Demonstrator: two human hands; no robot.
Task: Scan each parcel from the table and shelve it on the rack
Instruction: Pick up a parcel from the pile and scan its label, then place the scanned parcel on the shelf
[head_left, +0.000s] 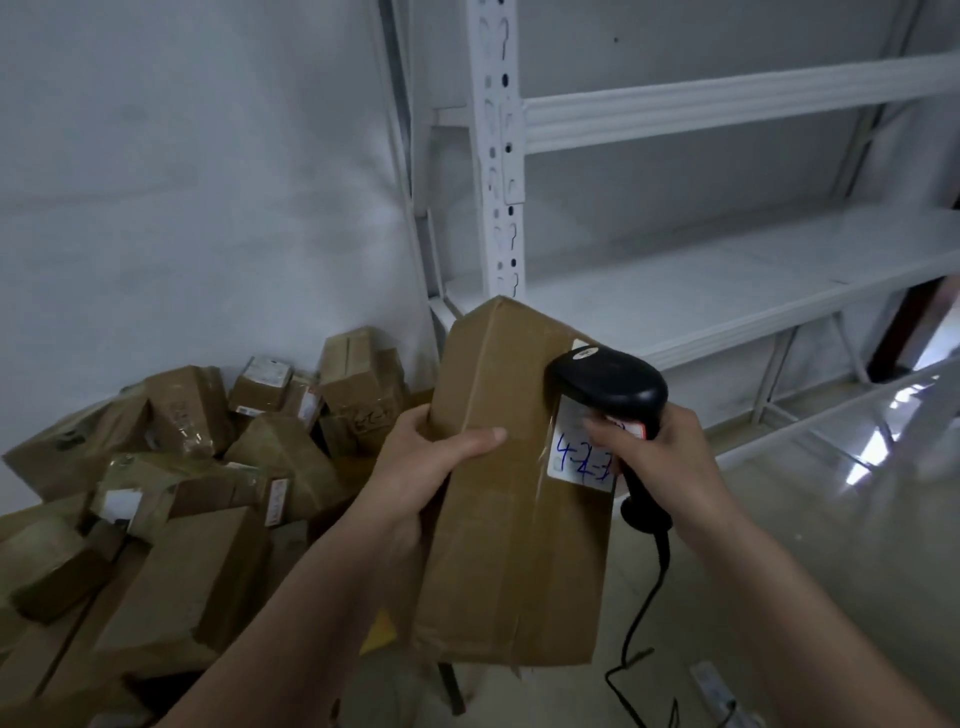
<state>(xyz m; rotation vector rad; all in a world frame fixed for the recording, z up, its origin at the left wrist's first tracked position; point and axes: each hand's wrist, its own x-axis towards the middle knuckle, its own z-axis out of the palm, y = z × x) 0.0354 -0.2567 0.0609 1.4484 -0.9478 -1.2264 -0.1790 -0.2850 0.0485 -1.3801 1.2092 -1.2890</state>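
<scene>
A long brown cardboard parcel (498, 519) is held up in front of me, its taped top face toward the camera. My left hand (426, 467) grips its left edge, thumb across the top. On its right side sits a white label (576, 447) with blue handwritten numbers. My right hand (660, 457) grips a black handheld scanner (608, 389), whose head rests just over the label. The scanner's black cable (649, 597) hangs down toward the floor. The white metal rack (727, 291) stands behind, its shelves bare.
Several brown cardboard parcels (182, 467) lie heaped on the table at the lower left against a white wall. A rack upright (501, 156) rises just beyond the held parcel. Glossy floor (831, 545) spreads at the right, with a second white frame rail (831, 415) crossing it.
</scene>
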